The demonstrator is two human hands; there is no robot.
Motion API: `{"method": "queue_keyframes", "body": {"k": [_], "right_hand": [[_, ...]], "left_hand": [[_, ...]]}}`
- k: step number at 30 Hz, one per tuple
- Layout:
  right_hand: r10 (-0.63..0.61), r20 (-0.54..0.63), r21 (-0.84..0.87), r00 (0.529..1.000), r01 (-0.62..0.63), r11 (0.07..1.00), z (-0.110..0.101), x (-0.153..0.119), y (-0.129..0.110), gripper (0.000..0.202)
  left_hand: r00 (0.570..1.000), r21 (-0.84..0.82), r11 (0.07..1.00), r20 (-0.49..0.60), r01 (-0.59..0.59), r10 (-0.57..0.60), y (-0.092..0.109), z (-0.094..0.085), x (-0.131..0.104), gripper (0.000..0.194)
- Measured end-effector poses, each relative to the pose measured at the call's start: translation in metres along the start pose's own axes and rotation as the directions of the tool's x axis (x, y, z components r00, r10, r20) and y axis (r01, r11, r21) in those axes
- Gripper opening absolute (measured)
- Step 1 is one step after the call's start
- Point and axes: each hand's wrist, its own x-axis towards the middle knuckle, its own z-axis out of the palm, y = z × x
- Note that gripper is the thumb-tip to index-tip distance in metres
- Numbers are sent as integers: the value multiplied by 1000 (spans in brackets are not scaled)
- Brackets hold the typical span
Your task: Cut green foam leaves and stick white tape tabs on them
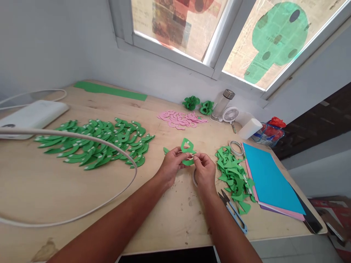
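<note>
Near the middle of the table, a green paper cutout (187, 145) with curved, open loops is held between both hands. My left hand (173, 163) pinches its left side, fingers closed on it. The fingertips of my right hand (203, 168) are pressed together at its right edge. A roll of tape (195, 178) lies partly hidden under my right hand. Small pale patches show on the cutout. Another small green piece (166, 150) peeks out just beyond my left hand.
Many green curved pieces (90, 144) lie left, behind a looping white cable (120, 149). Pink cutouts (179, 119) and green paper balls (191, 103) sit at the back. Green scraps (233, 171), blue snips (235, 213) and coloured sheets (271, 179) are on the right.
</note>
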Motion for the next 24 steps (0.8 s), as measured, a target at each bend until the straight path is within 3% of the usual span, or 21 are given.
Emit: {"method": "queue_keyframes", "body": {"k": [5, 10, 17, 24], "right_hand": [[72, -48, 179, 996, -62, 982, -2, 2, 7, 20], [175, 29, 337, 984, -175, 925, -1, 0, 8, 24], [146, 78, 346, 986, -164, 924, 2, -3, 4, 21], [120, -40, 239, 992, -107, 965, -2, -2, 2, 20]], "left_hand": [[998, 11, 998, 31, 61, -61, 0, 4, -4, 34], [988, 96, 991, 110, 96, -106, -1, 9, -10, 31], [996, 143, 990, 82, 23, -35, -3, 8, -8, 23], [997, 195, 978, -10, -72, 75, -1, 8, -7, 13]]}}
